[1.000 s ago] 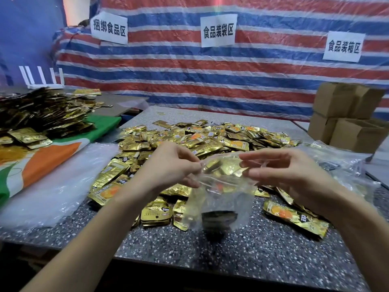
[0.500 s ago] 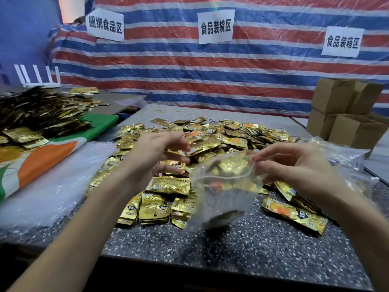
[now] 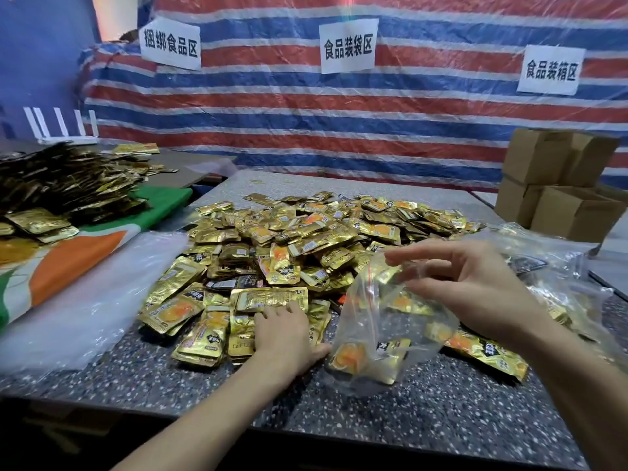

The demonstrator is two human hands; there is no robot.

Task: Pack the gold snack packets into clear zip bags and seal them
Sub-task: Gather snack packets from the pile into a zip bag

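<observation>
Your right hand [image 3: 475,294] was clamped on the mouth edge of the clear plastic zip bag [image 3: 380,328], thumb and fingers pinching the rim by its red seal line. That grip probably served to keep the mouth gaping toward 9 o'clock, where your other hand worked. The bag hung at 3 o'clock of your left hand [image 3: 285,334], just beside its thumb. It sagged to the speckled dark stone worktop [image 3: 424,423]; whether it touched I could not tell. A few packets [image 3: 350,358] lay in its bottom, and the seal was not yet closed.

Your left hand lay palm down on the near edge of the heap of gold foil snack packets [image 3: 323,232], which spread away toward 12 o'clock. Its fingers were apart and resting on top of a small stack, gripping nothing that I could see. This looked like the start of gathering the next packets, a short reach from the bag.

Your left forearm came in low from 7 o'clock with the wrist near the worktop. Your right forearm came in from 5 o'clock with the wrist raised and the index finger stretched toward 9 o'clock above the bag.
</observation>
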